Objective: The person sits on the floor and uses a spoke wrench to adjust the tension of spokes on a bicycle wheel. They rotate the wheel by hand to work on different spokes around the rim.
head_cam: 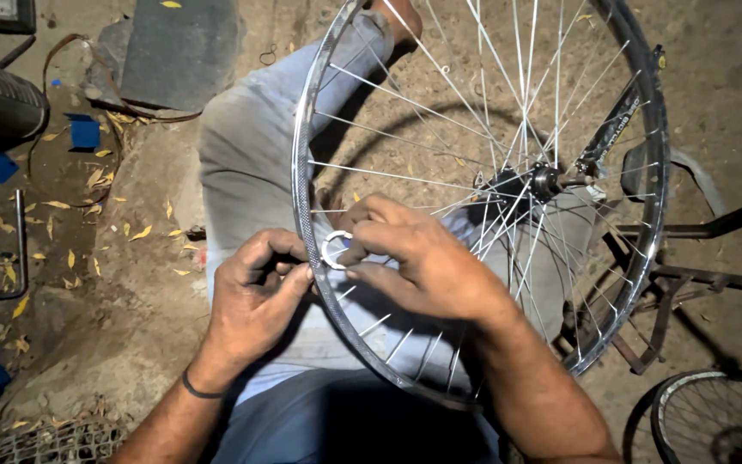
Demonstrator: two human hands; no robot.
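Observation:
A shiny bicycle wheel rim (304,172) with thin spokes and a dark hub (530,183) stands upright over my lap, held in a bike frame. My left hand (255,301) pinches the rim's near edge from outside, thumb and fingers closed on it. My right hand (418,262) reaches through from the spoke side and holds a small round silver spoke key (334,249) against the rim, right beside my left fingers. A dark band circles my left wrist.
I sit on a dirt floor with grey trousers (246,163) stretched forward. A long metal wrench (19,249) and blue scraps (85,133) lie at the left. A second wheel (714,417) sits at the bottom right, with rusty frame tubes (706,228) at the right.

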